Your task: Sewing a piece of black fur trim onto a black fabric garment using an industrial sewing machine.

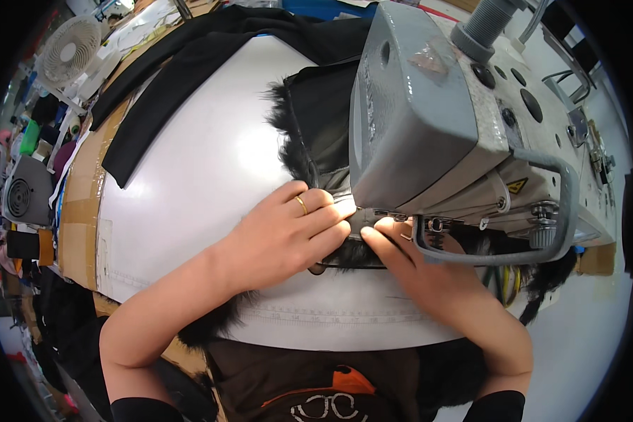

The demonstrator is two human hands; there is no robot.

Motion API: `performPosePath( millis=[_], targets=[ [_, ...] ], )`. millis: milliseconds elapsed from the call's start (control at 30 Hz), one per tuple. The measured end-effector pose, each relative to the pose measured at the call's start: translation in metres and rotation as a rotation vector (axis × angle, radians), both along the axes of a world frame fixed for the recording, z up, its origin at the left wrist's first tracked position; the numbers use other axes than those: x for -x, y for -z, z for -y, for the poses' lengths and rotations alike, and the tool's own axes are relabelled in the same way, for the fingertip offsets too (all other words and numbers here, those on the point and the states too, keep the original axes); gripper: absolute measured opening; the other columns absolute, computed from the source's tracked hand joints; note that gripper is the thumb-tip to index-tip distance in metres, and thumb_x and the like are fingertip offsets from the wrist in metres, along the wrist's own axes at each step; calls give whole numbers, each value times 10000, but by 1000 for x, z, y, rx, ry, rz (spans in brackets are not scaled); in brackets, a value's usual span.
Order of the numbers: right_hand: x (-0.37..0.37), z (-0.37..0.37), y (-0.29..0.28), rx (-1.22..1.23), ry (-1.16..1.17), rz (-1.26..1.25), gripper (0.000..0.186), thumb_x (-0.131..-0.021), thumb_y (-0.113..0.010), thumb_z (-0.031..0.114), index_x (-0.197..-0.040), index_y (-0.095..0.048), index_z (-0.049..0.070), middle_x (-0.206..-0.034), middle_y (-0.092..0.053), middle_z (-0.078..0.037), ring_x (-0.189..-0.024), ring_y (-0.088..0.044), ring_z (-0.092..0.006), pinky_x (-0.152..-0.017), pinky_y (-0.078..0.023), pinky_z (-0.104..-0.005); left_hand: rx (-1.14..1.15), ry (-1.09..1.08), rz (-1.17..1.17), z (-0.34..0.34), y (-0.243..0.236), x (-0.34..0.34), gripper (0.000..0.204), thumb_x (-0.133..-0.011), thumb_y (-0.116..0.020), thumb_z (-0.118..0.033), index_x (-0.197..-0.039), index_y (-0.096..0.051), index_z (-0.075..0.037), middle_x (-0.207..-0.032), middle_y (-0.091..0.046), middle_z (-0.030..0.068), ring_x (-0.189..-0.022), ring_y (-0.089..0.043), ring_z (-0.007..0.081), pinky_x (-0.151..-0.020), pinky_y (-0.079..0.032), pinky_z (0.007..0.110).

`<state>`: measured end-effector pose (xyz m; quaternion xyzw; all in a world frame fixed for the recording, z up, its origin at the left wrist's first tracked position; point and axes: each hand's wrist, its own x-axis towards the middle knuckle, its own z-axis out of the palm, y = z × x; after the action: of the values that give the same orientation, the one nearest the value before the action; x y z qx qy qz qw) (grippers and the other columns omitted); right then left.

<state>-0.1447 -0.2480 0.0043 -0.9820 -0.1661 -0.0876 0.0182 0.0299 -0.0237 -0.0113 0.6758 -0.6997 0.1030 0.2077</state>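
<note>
A black garment piece (323,102) with shaggy fur trim (281,130) lies under the head of a grey sewing machine (411,133). My left hand (281,235), with a gold ring on one finger, grips the fabric just left of the lit presser foot area (383,213). Its fingers are bent and pressed together on the cloth. On the other side, my right hand (429,274) holds the fabric close to the foot, thumb and forefinger drawn near each other. Part of that hand is hidden behind the machine's grey wire guard (499,259). The needle tip cannot be made out.
The white table (190,211) has a printed ruler scale along its front. Black cloth (155,119) is draped over its far left part. Brown cardboard (84,204) lines the left edge. A white fan (70,53) and cluttered items stand beyond it.
</note>
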Motion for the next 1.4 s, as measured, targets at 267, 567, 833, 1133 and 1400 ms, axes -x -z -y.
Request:
performPosePath(
  millis=[267, 567, 833, 1133, 1400],
  targets=[
    [-6, 17, 15, -406, 319, -367, 313, -1045, -621, 154, -1343, -714, 149, -1085, -769, -71, -985, -739, -299, -853, -575, -390, -137, 22, 158, -8, -19, -43, 182, -855, -654, -109, -1035, -627, -98, -1180, -663, 22, -1103, -640, 187, -974, -480, 357],
    [1, 24, 27, -151, 157, -150, 327, -1038, -626, 158, -1351, -720, 146, -1089, -773, -77, -930, -739, -288, -769, -583, -391, -35, 36, 183, -15, -17, -25, 200, -848, -672, -115, -1044, -661, -79, -1190, -663, 20, -1110, -638, 181, -936, -505, 356],
    [-1, 45, 9, -282, 400, -648, 454, -1008, -653, 253, -1439, -625, 113, -1448, -639, -126, -1359, -580, -342, -1162, -452, -465, -117, -81, 91, 2, -7, -20, 163, -865, -666, -129, -1018, -622, -98, -1178, -670, 39, -1112, -633, 204, -974, -494, 374],
    [10, 46, 27, -324, 271, -289, 375, -933, -591, 64, -1285, -704, 122, -1165, -732, -172, -1060, -722, -386, -854, -606, -482, -125, 4, 76, 1, 1, -24, 209, -843, -661, -110, -1046, -621, -80, -1157, -647, 66, -1134, -621, 244, -957, -516, 397],
    [6, 39, 19, -394, 246, -203, 408, -922, -562, 59, -1301, -688, 141, -1159, -727, -165, -1052, -718, -384, -861, -607, -475, -55, -102, 128, 9, -2, -22, 264, -827, -669, -98, -1087, -634, -72, -1165, -628, 81, -1144, -613, 267, -966, -511, 410]
  ],
)
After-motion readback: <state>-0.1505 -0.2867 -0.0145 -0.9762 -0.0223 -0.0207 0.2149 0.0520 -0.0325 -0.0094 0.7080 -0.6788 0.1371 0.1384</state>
